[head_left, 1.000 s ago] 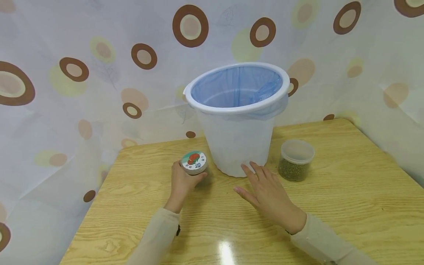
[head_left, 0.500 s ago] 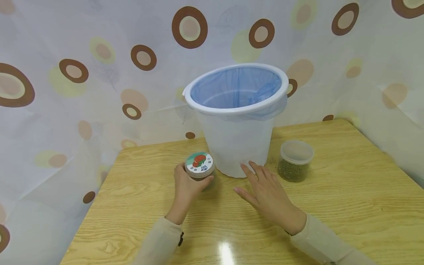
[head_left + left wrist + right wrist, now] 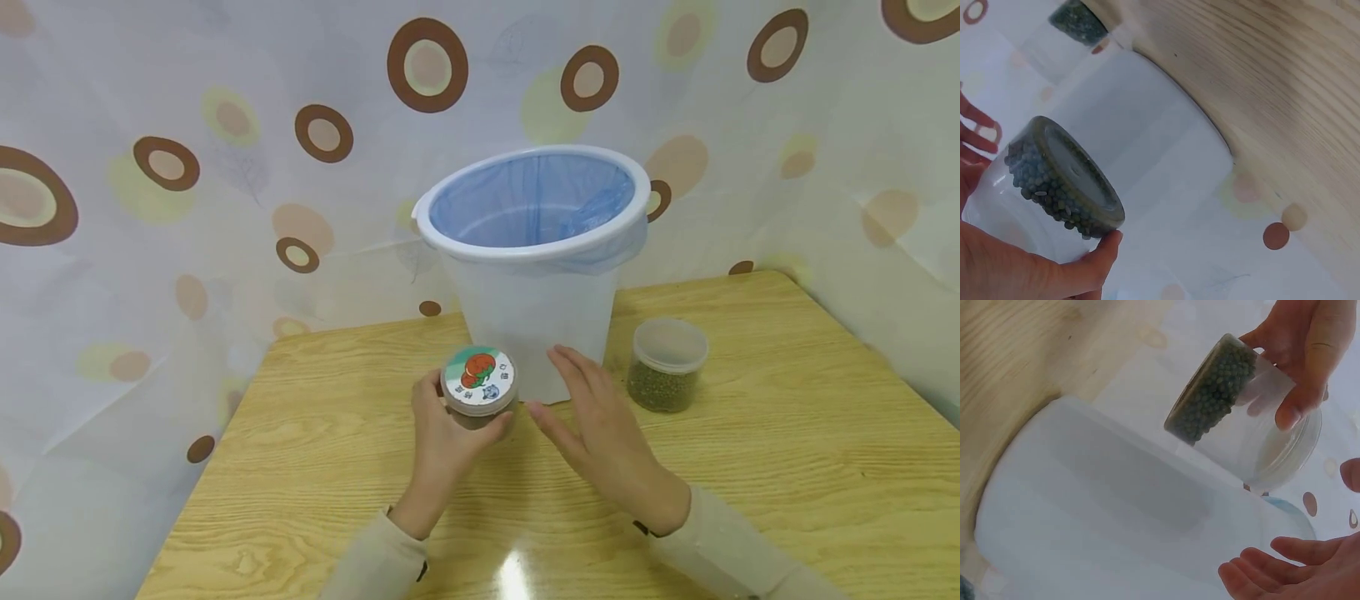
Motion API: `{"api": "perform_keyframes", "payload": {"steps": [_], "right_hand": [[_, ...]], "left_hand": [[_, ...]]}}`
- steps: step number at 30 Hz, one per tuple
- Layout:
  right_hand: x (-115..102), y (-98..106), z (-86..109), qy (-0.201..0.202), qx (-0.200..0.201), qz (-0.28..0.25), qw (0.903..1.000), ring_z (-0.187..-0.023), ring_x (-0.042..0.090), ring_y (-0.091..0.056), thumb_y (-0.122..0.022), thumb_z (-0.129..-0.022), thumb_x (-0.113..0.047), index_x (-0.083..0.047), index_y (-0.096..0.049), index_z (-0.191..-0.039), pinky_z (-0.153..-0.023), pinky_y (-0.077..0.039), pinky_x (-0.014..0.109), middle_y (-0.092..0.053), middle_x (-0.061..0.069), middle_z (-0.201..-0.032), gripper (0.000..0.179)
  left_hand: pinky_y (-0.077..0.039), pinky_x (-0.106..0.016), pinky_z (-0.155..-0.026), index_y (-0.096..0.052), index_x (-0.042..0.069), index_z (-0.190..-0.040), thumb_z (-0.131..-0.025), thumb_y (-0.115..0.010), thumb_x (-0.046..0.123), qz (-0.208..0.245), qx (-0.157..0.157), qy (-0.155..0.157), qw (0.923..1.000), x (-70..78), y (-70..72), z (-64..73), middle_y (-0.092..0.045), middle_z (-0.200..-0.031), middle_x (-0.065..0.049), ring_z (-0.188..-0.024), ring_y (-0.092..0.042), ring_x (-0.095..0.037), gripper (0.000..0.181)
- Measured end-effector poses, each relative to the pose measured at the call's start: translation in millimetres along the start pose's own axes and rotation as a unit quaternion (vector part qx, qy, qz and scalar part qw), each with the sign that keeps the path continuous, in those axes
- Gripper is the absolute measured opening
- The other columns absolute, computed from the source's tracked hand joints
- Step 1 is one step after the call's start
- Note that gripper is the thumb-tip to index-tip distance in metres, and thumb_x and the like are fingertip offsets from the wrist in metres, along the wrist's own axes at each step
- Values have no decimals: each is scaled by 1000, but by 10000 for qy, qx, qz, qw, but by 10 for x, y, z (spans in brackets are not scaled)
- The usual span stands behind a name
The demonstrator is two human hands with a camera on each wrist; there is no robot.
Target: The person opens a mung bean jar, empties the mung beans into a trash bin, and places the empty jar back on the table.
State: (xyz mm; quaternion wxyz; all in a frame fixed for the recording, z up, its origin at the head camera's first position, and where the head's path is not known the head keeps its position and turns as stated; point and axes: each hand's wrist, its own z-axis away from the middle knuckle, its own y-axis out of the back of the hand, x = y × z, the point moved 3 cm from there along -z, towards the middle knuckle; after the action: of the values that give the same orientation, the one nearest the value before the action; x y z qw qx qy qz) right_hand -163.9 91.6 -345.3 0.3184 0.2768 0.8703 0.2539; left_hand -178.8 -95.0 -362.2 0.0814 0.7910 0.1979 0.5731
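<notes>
My left hand grips a clear plastic jar around its side, thumb at the front. Its lid bears a tomato picture on white and green. Small green beans fill the bottom part of the jar, seen in both wrist views. The jar is lifted off the table, before the white bucket. My right hand is beside the jar, apart from it, with fingers extended and nothing in them.
The bucket is lined with a blue bag and stands at the back of the wooden table. To its right is a second clear jar without a visible lid, partly filled with small green grains. Patterned cloth hangs behind.
My left hand has moved the jar rightward and up toward the camera. The right hand has lifted slightly, its fingers drawn closer together.
</notes>
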Motion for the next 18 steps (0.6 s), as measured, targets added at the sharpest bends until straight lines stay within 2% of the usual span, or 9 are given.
{"api": "perform_keyframes", "payload": {"steps": [4,6,12,18], "right_hand": [[-66,-12,-42,-241,-208,-243,9992,-131,39,-38,-60,-91,-48,3,-37,-143,-102,-36,57,-38,23,-144,76],[-94,-20,-56,-299,-276,-247,9989,-132,38,-37,-63,-89,-49,3,-35,-143,-103,-36,56,-37,23,-145,80],[-153,-26,-91,-191,-153,-262,9994,-130,39,-39,-63,-88,-51,7,-36,-141,-102,-38,54,-39,24,-143,83],[-176,-58,-138,-141,-178,-288,9993,-129,41,-39,-69,-85,-46,9,-37,-140,-100,-39,55,-40,26,-141,84]], "left_hand": [[-42,-53,-93,-38,2,-126,-65,-88,25,68,-33,-178,9998,50,-52,52,-41,-119,-11,-111,-39,-24,82],[-42,-50,-92,-38,3,-126,-65,-88,25,-32,-20,-313,9995,68,-82,71,-42,-119,-11,-113,-39,-24,82],[-42,-38,-88,-38,2,-123,-61,-90,24,-326,89,-691,9970,89,-178,116,-43,-118,-10,-112,-39,-22,84],[-45,-34,-84,-38,1,-123,-64,-90,25,-438,183,-932,9945,105,-225,150,-42,-115,-10,-107,-39,-21,82]]}}
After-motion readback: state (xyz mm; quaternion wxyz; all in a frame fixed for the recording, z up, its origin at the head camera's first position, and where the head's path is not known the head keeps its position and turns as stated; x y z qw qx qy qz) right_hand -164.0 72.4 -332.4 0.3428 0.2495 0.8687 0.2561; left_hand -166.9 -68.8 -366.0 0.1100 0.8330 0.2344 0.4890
